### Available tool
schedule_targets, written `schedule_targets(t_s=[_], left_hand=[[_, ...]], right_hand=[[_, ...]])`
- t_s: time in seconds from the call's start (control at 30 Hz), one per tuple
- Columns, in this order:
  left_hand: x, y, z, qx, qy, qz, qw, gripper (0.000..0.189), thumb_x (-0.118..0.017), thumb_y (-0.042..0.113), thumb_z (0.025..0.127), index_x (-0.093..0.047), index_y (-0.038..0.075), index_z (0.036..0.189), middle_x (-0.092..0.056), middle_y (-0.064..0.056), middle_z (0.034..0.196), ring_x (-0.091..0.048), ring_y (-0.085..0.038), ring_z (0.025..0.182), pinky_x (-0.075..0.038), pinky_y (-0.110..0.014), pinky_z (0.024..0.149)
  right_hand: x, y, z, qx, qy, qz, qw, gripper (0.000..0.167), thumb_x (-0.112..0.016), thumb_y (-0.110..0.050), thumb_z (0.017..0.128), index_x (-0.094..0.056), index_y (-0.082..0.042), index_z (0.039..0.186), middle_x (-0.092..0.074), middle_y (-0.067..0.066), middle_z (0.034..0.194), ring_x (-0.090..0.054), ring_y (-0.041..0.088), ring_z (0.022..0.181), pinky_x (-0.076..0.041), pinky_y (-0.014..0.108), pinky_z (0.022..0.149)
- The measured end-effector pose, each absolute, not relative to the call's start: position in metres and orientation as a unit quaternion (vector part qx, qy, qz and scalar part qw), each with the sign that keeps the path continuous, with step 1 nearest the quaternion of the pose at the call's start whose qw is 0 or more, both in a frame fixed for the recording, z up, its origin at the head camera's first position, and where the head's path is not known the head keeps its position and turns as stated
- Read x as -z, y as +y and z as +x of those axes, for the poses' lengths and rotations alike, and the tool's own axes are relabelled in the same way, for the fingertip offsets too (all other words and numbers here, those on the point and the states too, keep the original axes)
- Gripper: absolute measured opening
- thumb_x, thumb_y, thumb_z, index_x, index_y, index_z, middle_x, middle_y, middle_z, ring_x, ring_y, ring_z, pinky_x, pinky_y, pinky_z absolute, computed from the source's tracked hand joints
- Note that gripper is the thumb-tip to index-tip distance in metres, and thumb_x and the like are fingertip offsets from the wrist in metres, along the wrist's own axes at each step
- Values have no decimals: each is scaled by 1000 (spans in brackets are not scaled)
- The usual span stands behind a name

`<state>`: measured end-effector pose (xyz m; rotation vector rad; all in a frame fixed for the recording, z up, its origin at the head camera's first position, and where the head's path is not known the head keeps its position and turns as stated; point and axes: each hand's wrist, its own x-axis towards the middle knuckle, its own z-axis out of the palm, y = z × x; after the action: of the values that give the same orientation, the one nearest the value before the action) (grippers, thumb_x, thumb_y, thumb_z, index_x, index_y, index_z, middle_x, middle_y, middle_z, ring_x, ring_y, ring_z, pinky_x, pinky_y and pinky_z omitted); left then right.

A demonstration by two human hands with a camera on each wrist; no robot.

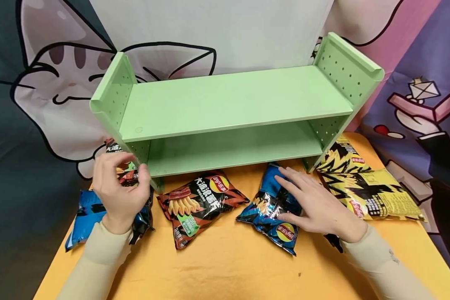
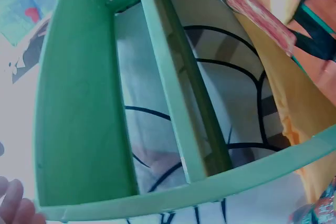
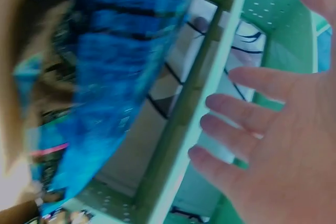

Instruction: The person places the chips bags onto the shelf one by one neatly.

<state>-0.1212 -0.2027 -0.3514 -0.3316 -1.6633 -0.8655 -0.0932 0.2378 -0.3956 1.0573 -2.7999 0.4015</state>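
A green two-tier shelf (image 1: 225, 102) stands on the orange table. My left hand (image 1: 118, 191) is by its left side panel, fingers bent in a C shape with nothing in them. Behind and below that hand lie a red-and-black chip bag (image 1: 129, 177) and a blue chip bag (image 1: 86, 212), both partly hidden. My right hand (image 1: 318, 204) spreads its fingers over another blue Lay's bag (image 1: 271, 208); whether it touches the bag I cannot tell. In the right wrist view those fingers (image 3: 236, 111) look extended and hold nothing. Between the hands lies a brown-red chip bag (image 1: 202, 204).
Yellow-and-black chip bags (image 1: 382, 191) lie at the right, beside the shelf's right leg. A dark bag corner (image 1: 333, 241) pokes out under my right wrist. Behind the shelf hangs a printed cartoon cloth (image 1: 217, 33). The table (image 1: 210, 275) extends toward me in front of the bags.
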Motion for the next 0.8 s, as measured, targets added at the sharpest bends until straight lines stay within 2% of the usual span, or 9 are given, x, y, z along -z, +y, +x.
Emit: schedule_targets(t_s=[0.07, 0.2, 0.3, 0.4, 0.5, 0.6, 0.73, 0.8], left_hand=[[349, -205, -121, 407, -694, -106, 584, 34, -66, 19, 79, -63, -11, 95, -61, -28, 88, -55, -32, 79, -42, -28, 80], [344, -210, -121, 483, -667, -59, 564, 35, -67, 14, 79, -56, -11, 101, -59, -11, 100, -54, -16, 93, -42, -23, 81], [342, -212, -123, 530, -658, -60, 531, 37, -65, 7, 80, -54, -6, 113, -56, -2, 116, -57, -24, 106, -46, -26, 87], [345, -215, -125, 565, -670, -71, 476, 48, -63, 2, 82, -50, -4, 128, -55, -8, 130, -56, -30, 121, -49, -29, 99], [350, -221, -128, 578, -701, -86, 410, 59, -62, -1, 86, -45, -1, 142, -52, -10, 142, -56, -26, 128, -49, -30, 106], [362, -232, -138, 576, -728, -109, 357, 69, -61, -6, 88, -41, 7, 153, -53, -10, 147, -59, -22, 130, -50, -27, 105], [378, -245, -152, 575, -745, -129, 311, 75, -60, -9, 89, -42, 16, 157, -56, -8, 146, -63, -23, 127, -54, -22, 99], [382, -248, -155, 577, -748, -132, 302, 73, -60, -9, 90, -45, 17, 156, -57, -8, 144, -64, -25, 126, -55, -21, 96]], right_hand=[[399, 242, -94, -132, -920, 363, 60, 92, -74, -59, 88, -40, -13, 160, -31, 10, 169, -34, 35, 154, -34, 62, 117], [406, 250, -95, -121, -914, 383, 60, 85, -73, -56, 90, -46, -11, 157, -37, 11, 166, -38, 32, 152, -35, 57, 117], [412, 255, -95, -116, -909, 396, 61, 81, -75, -51, 90, -48, -12, 155, -37, 12, 166, -38, 32, 151, -34, 52, 119], [417, 262, -93, -111, -903, 410, 66, 78, -76, -38, 88, -48, -12, 155, -37, 13, 166, -38, 35, 151, -32, 50, 120], [423, 267, -92, -100, -899, 422, 65, 84, -73, -24, 79, -45, -15, 158, -33, 14, 168, -34, 37, 153, -28, 48, 123], [429, 270, -90, -82, -898, 428, 58, 95, -74, -17, 72, -40, -18, 161, -27, 14, 171, -31, 38, 155, -26, 50, 125], [435, 271, -88, -55, -900, 431, 46, 106, -82, -17, 71, -32, -23, 164, -22, 13, 173, -28, 40, 156, -24, 52, 126], [437, 270, -87, -43, -901, 430, 41, 109, -85, -19, 72, -29, -25, 165, -20, 11, 173, -26, 40, 157, -20, 50, 128]])
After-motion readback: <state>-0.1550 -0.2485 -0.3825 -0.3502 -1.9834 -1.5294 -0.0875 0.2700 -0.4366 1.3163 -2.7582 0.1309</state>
